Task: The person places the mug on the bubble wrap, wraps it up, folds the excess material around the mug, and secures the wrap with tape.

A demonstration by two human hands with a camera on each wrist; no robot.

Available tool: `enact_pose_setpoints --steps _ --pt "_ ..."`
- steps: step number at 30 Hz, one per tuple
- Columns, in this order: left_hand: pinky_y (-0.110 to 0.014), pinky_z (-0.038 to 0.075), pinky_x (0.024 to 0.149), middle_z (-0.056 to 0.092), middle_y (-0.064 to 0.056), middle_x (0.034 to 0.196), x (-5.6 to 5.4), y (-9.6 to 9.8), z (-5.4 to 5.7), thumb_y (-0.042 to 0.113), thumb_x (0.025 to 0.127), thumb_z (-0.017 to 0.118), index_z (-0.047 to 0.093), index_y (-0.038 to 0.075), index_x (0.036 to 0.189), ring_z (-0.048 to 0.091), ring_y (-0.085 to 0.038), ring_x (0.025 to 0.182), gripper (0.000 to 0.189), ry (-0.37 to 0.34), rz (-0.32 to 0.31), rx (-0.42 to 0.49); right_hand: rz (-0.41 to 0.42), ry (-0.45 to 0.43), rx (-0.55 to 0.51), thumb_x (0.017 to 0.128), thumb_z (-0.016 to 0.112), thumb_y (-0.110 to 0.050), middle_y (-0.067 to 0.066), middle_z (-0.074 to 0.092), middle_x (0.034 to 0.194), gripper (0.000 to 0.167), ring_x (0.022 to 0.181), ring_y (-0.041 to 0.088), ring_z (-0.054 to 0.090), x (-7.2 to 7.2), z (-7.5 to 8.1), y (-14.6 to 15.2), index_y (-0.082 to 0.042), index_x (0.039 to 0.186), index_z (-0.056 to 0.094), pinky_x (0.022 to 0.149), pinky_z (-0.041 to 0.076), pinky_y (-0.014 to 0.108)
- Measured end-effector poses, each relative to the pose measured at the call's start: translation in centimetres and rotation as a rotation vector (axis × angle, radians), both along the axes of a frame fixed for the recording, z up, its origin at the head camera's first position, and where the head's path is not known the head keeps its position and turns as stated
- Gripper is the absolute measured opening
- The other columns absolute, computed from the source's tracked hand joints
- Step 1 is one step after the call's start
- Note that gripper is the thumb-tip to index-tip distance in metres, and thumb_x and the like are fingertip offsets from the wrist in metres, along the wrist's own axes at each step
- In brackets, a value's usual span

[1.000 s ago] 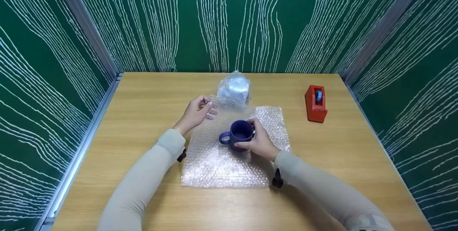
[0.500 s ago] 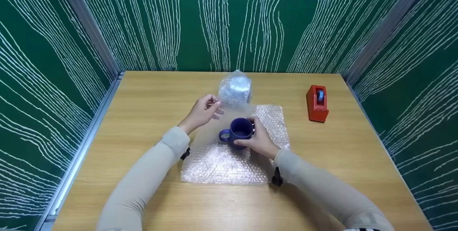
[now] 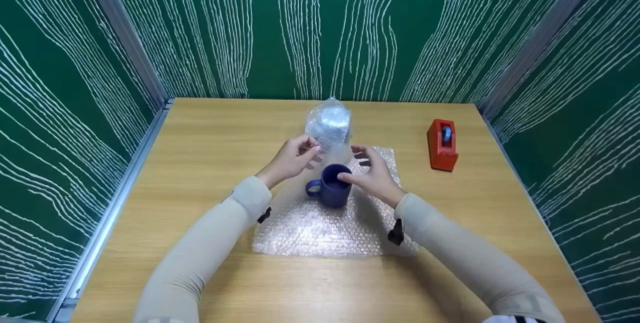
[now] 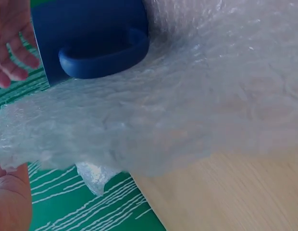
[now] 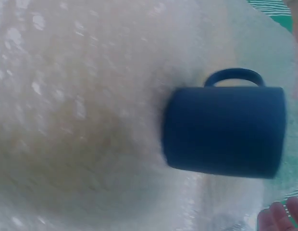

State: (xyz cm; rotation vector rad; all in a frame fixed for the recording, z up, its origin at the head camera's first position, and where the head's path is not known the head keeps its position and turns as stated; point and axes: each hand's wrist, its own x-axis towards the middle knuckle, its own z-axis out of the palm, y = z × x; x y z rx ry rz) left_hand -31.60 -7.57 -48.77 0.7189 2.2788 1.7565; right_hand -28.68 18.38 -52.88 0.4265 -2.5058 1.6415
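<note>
"Where's the mug?"
"The mug (image 3: 334, 195), dark blue, stands upright on the bubble wrap (image 3: 312, 235), its handle pointing to the person's left."
"And the left hand (image 3: 290, 159)?"
"Thumb and fingertips pinch the far edge of that wrap, lifted off the table (image 3: 210, 128)."
"The right hand (image 3: 376, 178)?"
"Fingers loosely spread, beside the mug and gripping nothing. From the head view its thumb overlaps the rim; I can't tell whether it touches."
"Any writing?"
"Just 1 pale mark on the right sleeve (image 3: 460, 243), near the elbow, too blurred to read."
"What's around them?"
"1 bundle (image 3: 328, 120) in bubbly plastic behind the mug, and 1 red tape dispenser (image 3: 442, 152) with 1 blue roll (image 3: 446, 134), over to the right."
</note>
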Motion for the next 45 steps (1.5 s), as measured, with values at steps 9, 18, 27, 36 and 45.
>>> enact_pose_setpoints --steps 9,18,27,36,45 --pt "-0.033 0.066 0.083 0.074 -0.024 0.114 0.6 0.9 0.1 0.012 0.111 0.06 0.067 -0.004 0.112 0.074 -0.032 0.1 0.017 0.042 -0.055 -0.076 0.031 0.149 0.034 0.084 0.089 0.002 0.027 0.071 0.135 0.053 0.128 0.045 0.065 -0.7 2.4 0.3 0.007 0.133 0.068 0.11 0.052 0.062" --pt "-0.027 0.058 0.084 0.075 -0.013 0.109 1.1 1.5 -0.3 0.011 0.107 0.067 0.072 -0.002 0.106 0.068 -0.011 0.095 0.015 0.095 -0.094 -0.081 0.107 0.226 0.056 0.088 0.087 0.003 0.019 0.077 0.127 0.037 0.125 0.035 0.068 -0.7 2.2 0.5 0.004 0.123 0.075 0.107 0.055 0.055" --pt "-0.045 0.061 0.1 0.08 -0.014 0.109 2.9 2.3 -1.0 0.014 0.106 0.069 0.079 -0.001 0.11 0.072 -0.022 0.106 0.018 0.167 -0.161 -0.197 0.071 0.178 0.07 0.083 0.073 0.016 0.023 0.075 0.13 0.045 0.126 0.04 0.065 -0.1 1.2 1.6 0.006 0.127 0.073 0.11 0.053 0.061" --pt "-0.05 0.057 0.105 0.083 -0.007 0.116 4.6 3.0 -1.4 0.023 0.105 0.071 0.082 0.009 0.112 0.077 -0.029 0.112 0.019 0.441 -0.166 -0.469 0.035 0.133 0.032 0.088 0.07 0.013 0.026 0.073 0.129 0.039 0.127 0.044 0.063 -0.3 0.3 2.0 0.008 0.126 0.073 0.111 0.05 0.066" --pt "-0.05 0.062 0.093 0.083 -0.004 0.108 5.4 3.4 -2.1 0.029 0.105 0.071 0.083 0.013 0.111 0.077 -0.027 0.102 0.021 0.543 -0.2 -0.592 0.037 0.065 0.058 0.091 0.081 -0.001 0.027 0.073 0.133 0.041 0.129 0.044 0.065 -1.1 -1.1 2.0 0.007 0.131 0.071 0.114 0.05 0.063"
